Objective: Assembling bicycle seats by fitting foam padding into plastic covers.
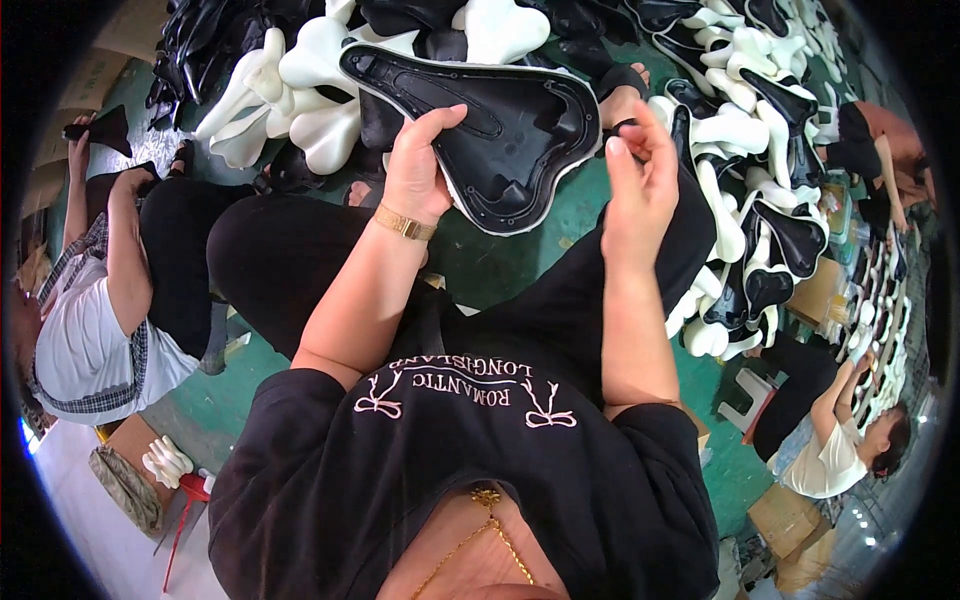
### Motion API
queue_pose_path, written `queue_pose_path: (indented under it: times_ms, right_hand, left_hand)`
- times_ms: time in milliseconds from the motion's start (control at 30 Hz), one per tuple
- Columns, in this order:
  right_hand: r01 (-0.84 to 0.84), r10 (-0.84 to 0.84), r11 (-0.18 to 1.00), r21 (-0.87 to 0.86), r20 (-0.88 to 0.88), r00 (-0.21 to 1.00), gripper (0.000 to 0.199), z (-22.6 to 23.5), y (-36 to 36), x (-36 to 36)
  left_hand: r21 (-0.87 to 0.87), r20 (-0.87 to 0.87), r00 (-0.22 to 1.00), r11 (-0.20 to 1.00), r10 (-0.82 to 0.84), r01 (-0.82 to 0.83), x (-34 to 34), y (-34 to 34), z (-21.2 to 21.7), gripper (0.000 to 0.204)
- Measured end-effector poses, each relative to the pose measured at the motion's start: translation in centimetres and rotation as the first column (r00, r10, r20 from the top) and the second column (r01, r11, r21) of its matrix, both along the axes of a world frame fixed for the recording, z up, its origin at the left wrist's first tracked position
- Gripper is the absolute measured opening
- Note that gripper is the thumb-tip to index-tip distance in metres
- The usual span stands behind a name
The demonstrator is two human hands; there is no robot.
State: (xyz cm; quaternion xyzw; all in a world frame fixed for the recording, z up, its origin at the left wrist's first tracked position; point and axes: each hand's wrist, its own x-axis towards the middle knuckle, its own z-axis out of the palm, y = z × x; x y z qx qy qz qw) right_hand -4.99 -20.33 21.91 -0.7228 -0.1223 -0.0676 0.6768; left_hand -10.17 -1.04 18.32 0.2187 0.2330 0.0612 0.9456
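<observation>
Two hands up in front of the chest on one black saddle shell, underside facing up, white edge along its rim, held above the lap and green floor; its nose end runs against the heap of black and white saddle shells behind, so that tip is hard to separate. Left hand grips the narrow part, thumb on top, fingers hidden underneath. Right hand is raised at the wide rear edge, fingertips pinched together on something too small to make out.
</observation>
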Motion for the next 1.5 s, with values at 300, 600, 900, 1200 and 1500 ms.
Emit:
queue_pose_path:
  times_ms: [300,600,900,1200,1500]
  right_hand:
    - [-0.21,0.459,0.866,0.454,-0.553,0.695,0.053,-5.2,0.3,-1.8]
    - [0.409,-0.01,0.715,0.567,-0.577,0.817,0.034,-1.8,-19.8,8.0]
    - [0.034,0.456,0.65,0.759,-0.426,0.781,0.034,-4.8,-25.7,18.4]
    - [-0.392,0.257,0.631,-0.67,-0.296,0.92,0.114,-18.0,9.6,15.6]
    - [-0.375,0.251,0.723,-0.58,-0.285,0.925,0.083,-14.0,11.8,14.4]
  left_hand:
    - [0.203,0.043,0.997,0.978,-0.058,0.048,0.8,-1.6,-1.0,0.032]
    - [0.243,-0.186,0.982,0.967,-0.037,0.082,0.8,2.1,-7.9,0.02]
    - [0.385,-0.56,0.829,0.882,-0.011,0.271,1.4,0.3,-12.0,0.038]
    - [0.586,-0.521,0.853,0.74,0.035,0.328,3.6,0.1,-13.5,0.034]
    - [0.903,-0.232,0.967,0.393,0.109,0.173,3.5,1.1,-9.5,0.036]
